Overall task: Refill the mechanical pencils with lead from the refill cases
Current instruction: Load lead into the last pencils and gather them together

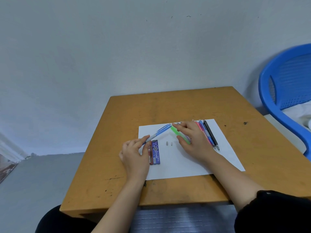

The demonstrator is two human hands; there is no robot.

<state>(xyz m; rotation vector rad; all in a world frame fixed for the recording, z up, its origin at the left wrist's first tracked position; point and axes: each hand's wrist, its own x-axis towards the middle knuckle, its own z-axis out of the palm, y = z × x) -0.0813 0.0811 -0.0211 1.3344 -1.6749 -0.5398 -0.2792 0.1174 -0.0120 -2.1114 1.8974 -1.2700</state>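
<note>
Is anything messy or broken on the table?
Nothing looks spilled or broken. Two small grey pieces lie loose on the white paper, apart from any pencil, and the wooden table has dark scuffs and spots.

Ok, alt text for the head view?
The left hand grips a blue mechanical pencil over white paper on a wooden table; the right hand's fingers touch its top end. Two lead refill cases lie beside the left hand.

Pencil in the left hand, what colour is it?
The pencil is blue with a pale grip; head view.
</note>
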